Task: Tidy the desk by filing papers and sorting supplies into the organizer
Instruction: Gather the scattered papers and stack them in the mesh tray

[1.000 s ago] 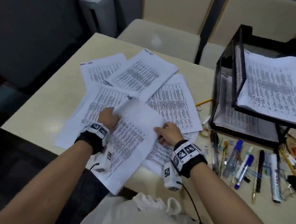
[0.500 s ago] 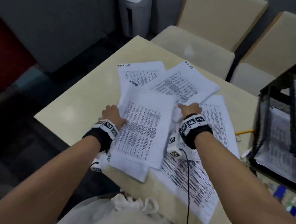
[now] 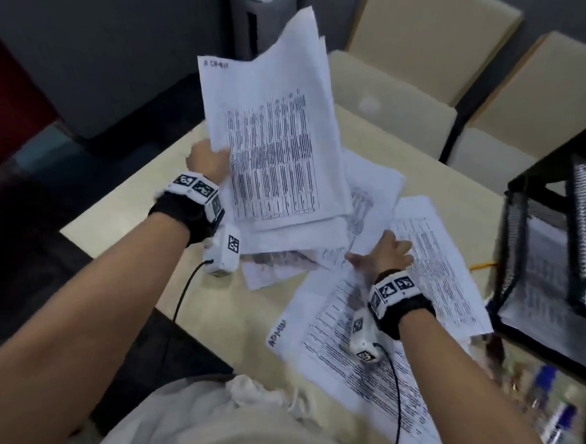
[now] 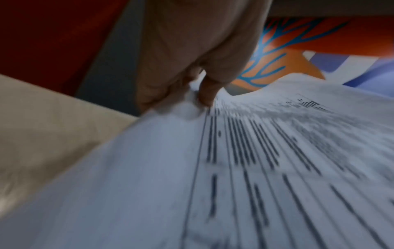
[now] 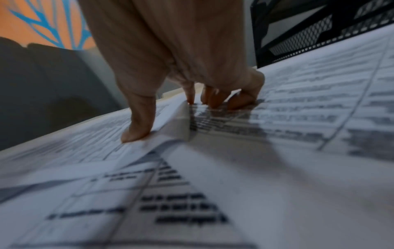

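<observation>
My left hand (image 3: 210, 158) grips a stack of printed sheets (image 3: 270, 138) by its left edge and holds it raised and upright over the desk; the thumb (image 4: 205, 94) pinches the top sheet (image 4: 255, 168). My right hand (image 3: 385, 254) is down on the loose sheets (image 3: 433, 265) on the desk. Its thumb (image 5: 136, 128) presses one sheet (image 5: 85, 151), whose edge buckles up against the curled fingertips (image 5: 213, 99). The black mesh organizer (image 3: 540, 242) stands at the right with papers in its trays.
The beige desk (image 3: 114, 214) ends close on the left and near sides. Pens and markers (image 3: 545, 395) lie in front of the organizer, with a yellow pencil (image 3: 484, 265) beside it. Two beige chairs (image 3: 413, 90) stand behind the desk. The organizer's mesh (image 5: 298, 33) is just beyond my right hand.
My left hand has lifted the gathered stack off the desk and tipped it upright. My right hand has left the stack and dropped onto the loose sheets nearer the organizer.
</observation>
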`<action>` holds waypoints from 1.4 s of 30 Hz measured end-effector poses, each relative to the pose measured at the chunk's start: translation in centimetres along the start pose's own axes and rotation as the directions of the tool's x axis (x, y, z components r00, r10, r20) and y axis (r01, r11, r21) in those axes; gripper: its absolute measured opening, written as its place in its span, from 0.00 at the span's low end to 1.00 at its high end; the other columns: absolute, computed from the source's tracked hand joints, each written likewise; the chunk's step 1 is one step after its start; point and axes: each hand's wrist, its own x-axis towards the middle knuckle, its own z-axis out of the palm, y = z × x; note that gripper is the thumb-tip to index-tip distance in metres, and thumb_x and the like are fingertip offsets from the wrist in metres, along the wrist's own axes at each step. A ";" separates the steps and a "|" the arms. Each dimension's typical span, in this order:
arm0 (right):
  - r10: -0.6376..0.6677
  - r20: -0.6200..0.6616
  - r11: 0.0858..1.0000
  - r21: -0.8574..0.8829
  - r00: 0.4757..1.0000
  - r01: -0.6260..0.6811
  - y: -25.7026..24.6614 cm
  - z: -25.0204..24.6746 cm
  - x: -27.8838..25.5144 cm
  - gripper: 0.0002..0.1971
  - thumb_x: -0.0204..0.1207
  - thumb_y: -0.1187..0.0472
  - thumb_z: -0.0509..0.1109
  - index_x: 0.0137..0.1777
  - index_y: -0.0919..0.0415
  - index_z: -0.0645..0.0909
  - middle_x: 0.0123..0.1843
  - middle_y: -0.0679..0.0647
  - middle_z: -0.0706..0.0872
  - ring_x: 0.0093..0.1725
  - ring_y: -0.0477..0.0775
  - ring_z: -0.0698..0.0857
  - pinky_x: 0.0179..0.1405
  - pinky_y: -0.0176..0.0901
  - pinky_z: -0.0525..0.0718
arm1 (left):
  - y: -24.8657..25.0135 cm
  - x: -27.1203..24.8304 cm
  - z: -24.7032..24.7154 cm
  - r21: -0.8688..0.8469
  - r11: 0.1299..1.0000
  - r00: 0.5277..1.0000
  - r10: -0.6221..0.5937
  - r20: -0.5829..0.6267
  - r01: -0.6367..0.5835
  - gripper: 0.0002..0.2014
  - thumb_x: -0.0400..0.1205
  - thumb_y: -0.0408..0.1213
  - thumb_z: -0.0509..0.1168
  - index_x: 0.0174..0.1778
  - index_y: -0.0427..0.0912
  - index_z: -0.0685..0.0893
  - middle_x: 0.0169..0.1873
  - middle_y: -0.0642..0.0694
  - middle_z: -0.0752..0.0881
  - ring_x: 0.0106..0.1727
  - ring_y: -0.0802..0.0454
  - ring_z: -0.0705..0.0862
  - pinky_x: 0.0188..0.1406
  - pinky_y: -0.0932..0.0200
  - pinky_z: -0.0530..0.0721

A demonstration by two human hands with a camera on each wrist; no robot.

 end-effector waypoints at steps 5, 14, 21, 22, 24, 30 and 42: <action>-0.128 0.097 0.991 -0.017 0.987 0.130 0.8 2.2 -4.2 0.30 0.73 0.56 0.70 0.74 0.47 0.63 0.70 0.58 0.60 0.71 0.64 0.62 0.73 0.71 0.60 | -2.4 -3.4 3.4 0.682 0.722 0.956 -0.103 0.273 -0.117 0.18 0.87 0.34 0.51 0.70 0.30 0.73 0.70 0.29 0.70 0.73 0.32 0.68 0.72 0.43 0.68; 0.085 -0.215 0.994 -0.049 0.973 -0.098 6.8 -5.0 -0.4 0.50 0.62 0.51 0.81 0.79 0.59 0.56 0.81 0.58 0.59 0.80 0.66 0.55 0.72 0.70 0.59 | -3.4 -6.5 7.1 0.475 0.879 0.953 -0.108 0.284 -0.042 0.16 0.80 0.27 0.60 0.64 0.30 0.71 0.61 0.30 0.79 0.61 0.33 0.81 0.53 0.48 0.80; 0.043 -0.186 0.992 -0.109 0.982 -0.064 7.4 -5.4 1.2 0.19 0.70 0.59 0.72 0.60 0.63 0.78 0.63 0.67 0.80 0.70 0.68 0.68 0.68 0.61 0.63 | -4.1 -6.6 3.4 0.280 0.909 0.941 -0.335 0.047 0.309 0.27 0.84 0.30 0.59 0.77 0.32 0.58 0.70 0.29 0.72 0.67 0.39 0.77 0.68 0.49 0.71; 0.000 -0.143 0.995 -0.100 0.990 -0.014 7.2 -5.7 1.1 0.15 0.73 0.60 0.69 0.59 0.64 0.81 0.58 0.67 0.82 0.67 0.68 0.73 0.67 0.59 0.66 | -4.3 -6.6 2.9 0.321 0.887 0.934 -0.358 0.025 0.331 0.17 0.86 0.34 0.57 0.69 0.30 0.68 0.60 0.30 0.77 0.55 0.43 0.80 0.64 0.52 0.71; -0.072 -0.002 0.996 -0.053 0.997 0.072 6.9 -6.3 0.0 0.13 0.76 0.60 0.69 0.55 0.69 0.82 0.47 0.65 0.82 0.55 0.64 0.81 0.56 0.52 0.76 | -5.1 -6.5 2.8 0.481 0.791 0.901 -0.434 0.007 0.377 0.15 0.86 0.38 0.57 0.52 0.25 0.72 0.48 0.32 0.77 0.30 0.53 0.64 0.44 0.60 0.68; -0.201 0.238 0.957 -0.160 0.950 0.243 7.0 -2.3 -4.4 0.17 0.69 0.58 0.77 0.49 0.65 0.74 0.50 0.57 0.76 0.46 0.56 0.77 0.41 0.45 0.79 | -5.4 -6.7 2.8 0.531 0.823 0.947 -0.302 0.110 0.201 0.18 0.81 0.34 0.63 0.66 0.30 0.76 0.68 0.31 0.78 0.65 0.36 0.79 0.64 0.50 0.79; -0.025 0.032 1.000 0.020 0.999 0.024 8.0 -1.8 -4.7 0.30 0.69 0.66 0.76 0.69 0.68 0.68 0.68 0.69 0.77 0.68 0.69 0.77 0.64 0.56 0.80 | 6.8 -7.4 1.4 -0.380 0.862 0.926 0.376 0.033 -0.337 0.18 0.79 0.33 0.60 0.65 0.37 0.76 0.59 0.40 0.82 0.60 0.47 0.82 0.62 0.54 0.81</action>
